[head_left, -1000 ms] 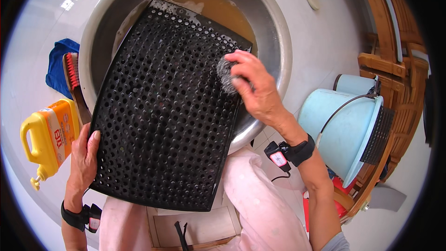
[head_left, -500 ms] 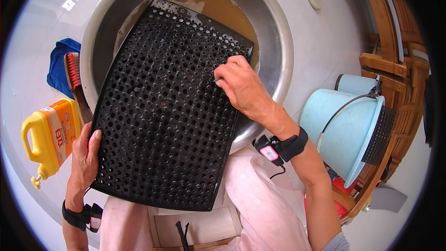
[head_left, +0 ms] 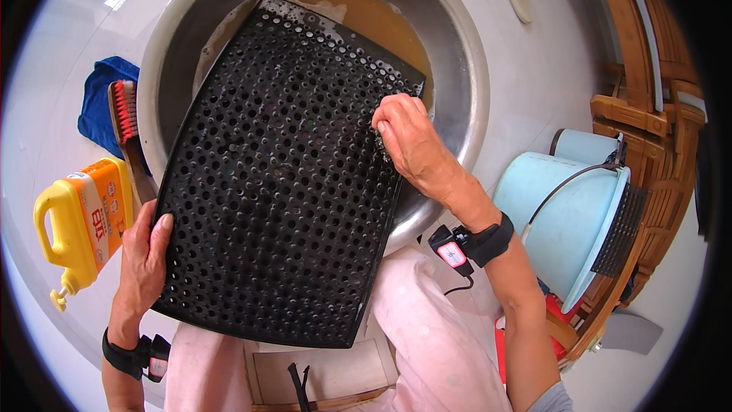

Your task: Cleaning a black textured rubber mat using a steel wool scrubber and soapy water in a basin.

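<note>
Currently, a black perforated rubber mat leans tilted over a large round metal basin; its far end sits inside the basin, w/ murky brown soapy water behind it, and its near end rests toward the person's lap.

Left hand: grips the mat's lower-left edge, thumb on the top face, fingers wrapped under the rim. Wrist carries a black strap w/ a small device.

Right hand: fingers bunched and pressed against the mat's right edge, approx. upper third. A small grey scouring pad shows just under the fingertips; most of it is hidden by the hand. Wrist carries a black band w/ a small device and cable.

Surroundings:
- Scrub brush w/ red bristles, lying against the basin's left rim.
- Blue cloth, just beside the brush, on the floor.
- Yellow detergent jug, left of the mat, near the left hand.
- Pale blue bucket w/ wire handle, right of the basin, near the right forearm.
- Wooden furniture, far right.
</note>
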A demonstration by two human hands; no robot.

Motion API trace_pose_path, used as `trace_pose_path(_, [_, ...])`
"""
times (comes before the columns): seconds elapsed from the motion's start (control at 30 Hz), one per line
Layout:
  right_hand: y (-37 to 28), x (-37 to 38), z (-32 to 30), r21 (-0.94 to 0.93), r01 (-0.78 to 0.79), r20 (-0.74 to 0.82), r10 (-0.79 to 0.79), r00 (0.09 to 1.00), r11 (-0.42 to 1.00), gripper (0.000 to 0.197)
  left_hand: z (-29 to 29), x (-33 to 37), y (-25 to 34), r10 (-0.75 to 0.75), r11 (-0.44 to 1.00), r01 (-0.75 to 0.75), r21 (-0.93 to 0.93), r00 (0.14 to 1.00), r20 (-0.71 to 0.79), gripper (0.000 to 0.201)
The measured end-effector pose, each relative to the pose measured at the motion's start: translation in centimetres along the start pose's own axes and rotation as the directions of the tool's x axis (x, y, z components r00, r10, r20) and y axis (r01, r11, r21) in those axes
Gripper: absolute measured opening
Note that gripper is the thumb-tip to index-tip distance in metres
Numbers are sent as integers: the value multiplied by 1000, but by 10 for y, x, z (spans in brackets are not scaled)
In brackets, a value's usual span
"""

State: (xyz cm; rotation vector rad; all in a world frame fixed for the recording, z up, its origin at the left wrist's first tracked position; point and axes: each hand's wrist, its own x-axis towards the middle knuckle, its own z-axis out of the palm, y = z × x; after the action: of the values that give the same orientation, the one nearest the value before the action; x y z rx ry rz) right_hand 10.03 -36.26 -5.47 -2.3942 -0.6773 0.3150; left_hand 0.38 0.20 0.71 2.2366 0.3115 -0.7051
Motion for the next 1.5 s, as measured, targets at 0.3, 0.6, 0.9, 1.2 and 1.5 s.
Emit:
trace_pose_path(0.3, [-5,-14,0,-61,-31,-34,29,999,998,24,5,2,-3,56,998,-56,2,998,-19,41])
trace_pose_path(0.6, [-7,-2,-18,-23,1,-84,-3,996,1000,15,2,2,2,-57,998,58,-26,998,39,43])
trace_pose_path(0.9, [-11,38,-8,-11,9,-69,-10,998,1000,12,5,2,-3,57,998,-57,12,998,-21,40])
trace_pose_path(1.2, [-4,42,2,151,-65,-42,72,996,986,22,5,2,-4,65,998,-66,-19,998,-23,40])
trace_pose_path(1.5, [1,46,-1,129,-171,127,155,980,977,15,5,2,-5,52,998,-52,-44,999,-7,41])
